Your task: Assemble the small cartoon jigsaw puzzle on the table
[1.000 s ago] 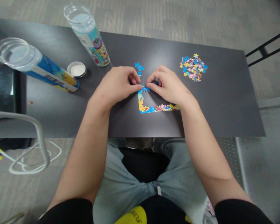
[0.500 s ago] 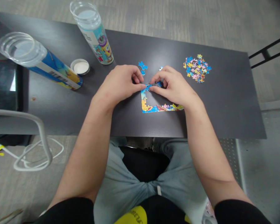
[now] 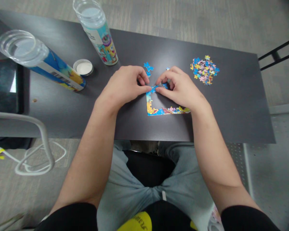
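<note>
An L-shaped strip of joined jigsaw puzzle pieces [image 3: 156, 112] lies flat on the dark table, printed in blue, yellow and red. At its upper left end, a blue puzzle piece [image 3: 154, 89] sits between my two hands. My left hand [image 3: 128, 81] is closed with its thumb tip on the left side of that piece. From the right, my right hand [image 3: 180, 84] pinches it between thumb and index finger. The right hand and wrist hide part of the strip and some blue pieces under the palm. Loose blue puzzle pieces [image 3: 148, 67] lie just beyond my fingertips.
A pile of mixed puzzle pieces [image 3: 205, 70] lies to the right. Two clear-topped tubes, a blue one [image 3: 55, 69] and a teal one [image 3: 102, 41], stand at the left near a round lid [image 3: 83, 67]. A black glossy device [image 3: 6, 86] is at the far left.
The view has shifted slightly. My hands stay at the same corner, and the fingers have moved only a little on the blue puzzle piece.
</note>
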The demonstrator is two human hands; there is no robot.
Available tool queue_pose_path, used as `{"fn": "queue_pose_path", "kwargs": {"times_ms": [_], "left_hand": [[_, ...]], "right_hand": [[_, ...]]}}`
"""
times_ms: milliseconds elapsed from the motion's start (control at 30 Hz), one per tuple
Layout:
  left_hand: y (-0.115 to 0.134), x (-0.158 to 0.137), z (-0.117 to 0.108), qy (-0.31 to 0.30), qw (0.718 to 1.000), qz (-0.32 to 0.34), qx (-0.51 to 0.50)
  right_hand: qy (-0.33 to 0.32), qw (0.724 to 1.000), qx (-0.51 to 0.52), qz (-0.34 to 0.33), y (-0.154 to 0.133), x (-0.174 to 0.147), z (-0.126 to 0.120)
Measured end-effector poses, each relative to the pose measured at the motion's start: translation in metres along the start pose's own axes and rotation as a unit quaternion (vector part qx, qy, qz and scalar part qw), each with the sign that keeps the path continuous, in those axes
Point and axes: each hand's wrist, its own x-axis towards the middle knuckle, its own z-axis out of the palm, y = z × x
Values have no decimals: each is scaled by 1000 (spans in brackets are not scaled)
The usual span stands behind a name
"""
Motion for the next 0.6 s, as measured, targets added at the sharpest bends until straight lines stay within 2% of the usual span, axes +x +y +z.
{"fn": "queue_pose_path", "kwargs": {"times_ms": [433, 600], "left_hand": [[-4, 1, 0, 5, 1000, 2, -12], [-4, 2, 1, 2, 1000, 5, 4]], "right_hand": [[-23, 1000, -3, -2, -5, 0, -2], [8, 1000, -4, -22, -3, -1, 2]]}}
